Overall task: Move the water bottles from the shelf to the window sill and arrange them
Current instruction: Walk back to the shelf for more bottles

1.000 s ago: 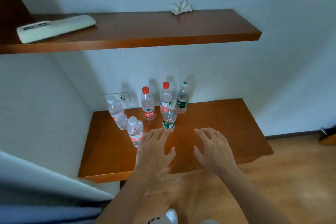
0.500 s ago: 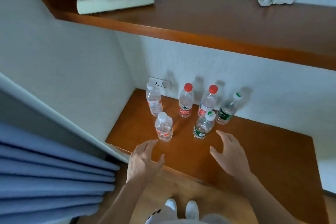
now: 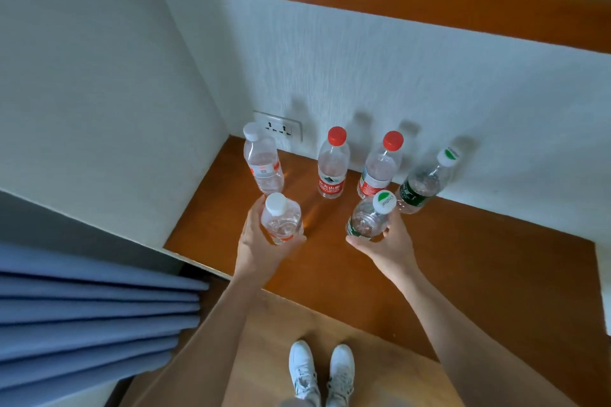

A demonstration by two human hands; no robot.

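You have six clear water bottles upright on the brown shelf (image 3: 463,261): four along the wall, and the white-capped bottle (image 3: 281,221) and green-labelled bottle (image 3: 370,218) in front.

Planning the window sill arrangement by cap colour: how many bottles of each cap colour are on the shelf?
Plain white cap: 2
Red cap: 2
White cap with green mark: 2
Total: 6 bottles
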